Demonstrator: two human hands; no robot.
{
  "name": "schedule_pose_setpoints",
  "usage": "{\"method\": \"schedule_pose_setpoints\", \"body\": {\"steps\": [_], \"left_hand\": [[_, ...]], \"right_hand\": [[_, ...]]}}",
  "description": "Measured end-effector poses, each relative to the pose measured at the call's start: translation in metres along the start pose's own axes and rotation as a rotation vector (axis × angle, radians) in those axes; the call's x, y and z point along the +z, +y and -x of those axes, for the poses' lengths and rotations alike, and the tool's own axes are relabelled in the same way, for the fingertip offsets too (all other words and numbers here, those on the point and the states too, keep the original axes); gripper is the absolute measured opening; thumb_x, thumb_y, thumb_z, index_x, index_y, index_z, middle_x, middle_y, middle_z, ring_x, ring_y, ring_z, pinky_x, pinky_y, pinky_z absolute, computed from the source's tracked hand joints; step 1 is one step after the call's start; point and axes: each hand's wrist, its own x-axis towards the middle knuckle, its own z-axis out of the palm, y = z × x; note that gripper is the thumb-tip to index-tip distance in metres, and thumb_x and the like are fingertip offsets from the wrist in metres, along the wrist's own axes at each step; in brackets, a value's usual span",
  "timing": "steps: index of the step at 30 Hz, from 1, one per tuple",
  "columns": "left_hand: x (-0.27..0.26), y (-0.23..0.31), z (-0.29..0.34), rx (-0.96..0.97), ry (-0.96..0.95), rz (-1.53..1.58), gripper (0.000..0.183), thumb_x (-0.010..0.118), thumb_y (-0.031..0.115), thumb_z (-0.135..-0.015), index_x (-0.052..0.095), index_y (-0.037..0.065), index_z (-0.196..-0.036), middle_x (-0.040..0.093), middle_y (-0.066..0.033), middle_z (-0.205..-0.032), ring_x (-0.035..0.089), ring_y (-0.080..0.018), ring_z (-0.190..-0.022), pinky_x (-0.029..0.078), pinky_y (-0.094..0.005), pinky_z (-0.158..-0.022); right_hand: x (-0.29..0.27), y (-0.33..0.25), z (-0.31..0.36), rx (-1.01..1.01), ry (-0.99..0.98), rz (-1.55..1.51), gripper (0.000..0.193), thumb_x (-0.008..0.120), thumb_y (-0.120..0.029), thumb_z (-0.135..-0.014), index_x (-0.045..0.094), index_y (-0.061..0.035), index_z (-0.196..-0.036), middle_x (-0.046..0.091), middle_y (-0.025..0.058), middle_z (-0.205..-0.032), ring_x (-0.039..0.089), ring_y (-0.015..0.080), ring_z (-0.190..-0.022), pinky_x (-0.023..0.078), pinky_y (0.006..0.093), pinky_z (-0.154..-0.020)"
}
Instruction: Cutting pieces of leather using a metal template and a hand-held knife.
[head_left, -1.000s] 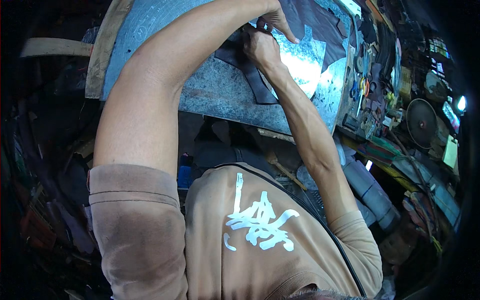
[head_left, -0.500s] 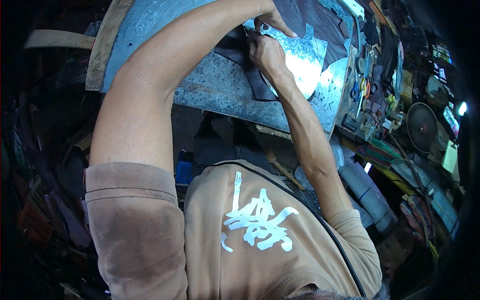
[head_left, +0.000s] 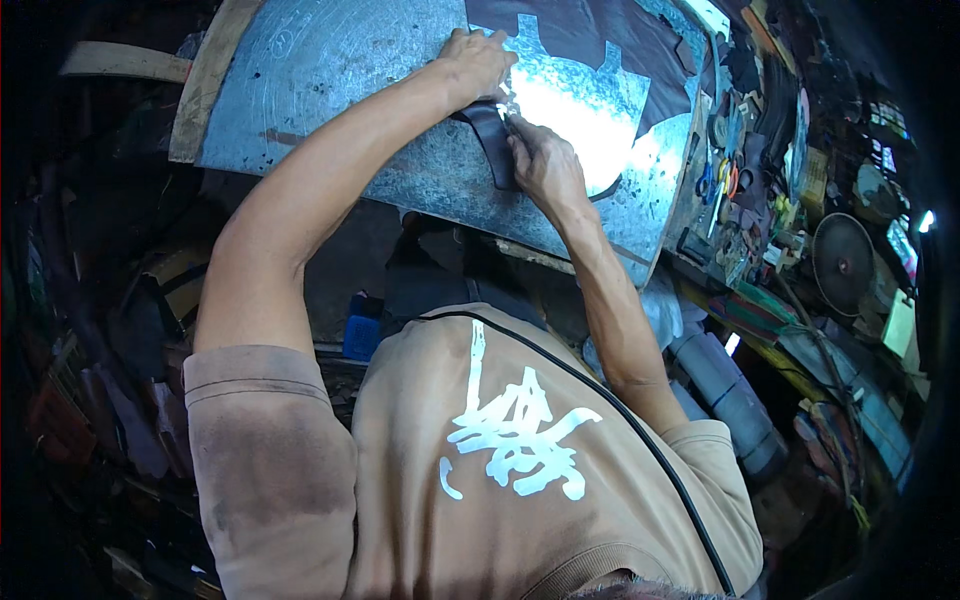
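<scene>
A shiny pale metal sheet (head_left: 575, 105) with tabs along its far edge lies over dark brown leather (head_left: 590, 25). The leather shows beyond the sheet, and a narrow strip of it (head_left: 492, 145) sticks out at the near left. My left hand (head_left: 478, 68) rests at the sheet's left edge, fingers spread and bent downward. Closer to me, my right hand (head_left: 548, 165) is closed at the same edge, its fingertips pinched around something small and hard to make out. Glare washes out part of the sheet.
Everything lies on a scratched metal-topped table (head_left: 330, 60) with a wooden left edge (head_left: 205, 85). Scissors (head_left: 707, 180) and many small tools crowd the right side, near a round fan (head_left: 843, 262). A black cable (head_left: 600, 385) runs across my shirt.
My left hand has moved left and nearer, uncovering the sheet's left tab. My right hand has slid toward me along the left edge. Less leather shows left of the sheet.
</scene>
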Motion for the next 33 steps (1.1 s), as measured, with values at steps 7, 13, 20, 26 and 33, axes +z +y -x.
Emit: {"method": "schedule_pose_setpoints", "body": {"steps": [7,13,20,26,33], "left_hand": [[0.005,0.005,0.007,-0.061,0.023,-0.036,0.072,0.078,0.044,-0.075,0.05,0.015,-0.134,0.036,-0.0171,-0.151,0.036,-0.0335,-0.14,0.04,-0.0569,-0.104],[0.009,0.007,0.006,-0.08,0.133,-0.118,0.067,0.079,0.046,-0.074,0.056,0.015,-0.128,0.045,-0.011,-0.143,0.044,-0.0292,-0.134,0.041,-0.0517,-0.102],[0.009,0.098,-0.002,-0.138,-0.161,-0.283,0.106,0.081,0.064,-0.058,0.042,0.012,-0.142,0.054,-0.0315,-0.127,0.052,-0.0403,-0.123,0.041,-0.0492,-0.095],[0.017,0.124,0.002,-0.279,-0.149,-0.288,0.116,0.082,0.064,-0.058,0.03,0.015,-0.15,0.041,-0.0393,-0.138,0.048,-0.047,-0.126,0.042,-0.0503,-0.091],[0.014,0.127,0.007,-0.332,-0.194,-0.254,0.121,0.083,0.063,-0.058,0.024,0.017,-0.153,0.036,-0.0399,-0.141,0.048,-0.0456,-0.127,0.041,-0.0473,-0.095]], "right_hand": [[-0.014,0.014,0.034,-0.046,-0.04,-0.013,0.029,0.058,-0.014,-0.089,0.065,-0.0072,-0.117,0.065,0.0229,-0.09,0.064,0.0415,-0.083,0.051,0.0492,-0.074],[-0.034,0.031,0.066,-0.049,-0.09,-0.04,0.026,0.058,-0.013,-0.089,0.066,-0.0064,-0.113,0.066,0.0189,-0.093,0.064,0.0402,-0.084,0.051,0.048,-0.074],[-0.037,0.043,0.066,-0.049,-0.167,-0.009,0.029,0.058,-0.014,-0.09,0.067,-0.0082,-0.117,0.067,0.018,-0.099,0.065,0.0392,-0.089,0.051,0.0458,-0.078],[-0.042,0.057,0.068,-0.143,-0.196,0.03,0.032,0.059,-0.014,-0.089,0.065,-0.0109,-0.12,0.064,0.0162,-0.092,0.064,0.0379,-0.081,0.051,0.0471,-0.071],[-0.071,0.093,0.076,-0.255,-0.288,0.1,0.031,0.061,-0.013,-0.088,0.066,-0.0142,-0.118,0.065,0.0117,-0.098,0.066,0.0352,-0.082,0.053,0.0444,-0.07]]}}
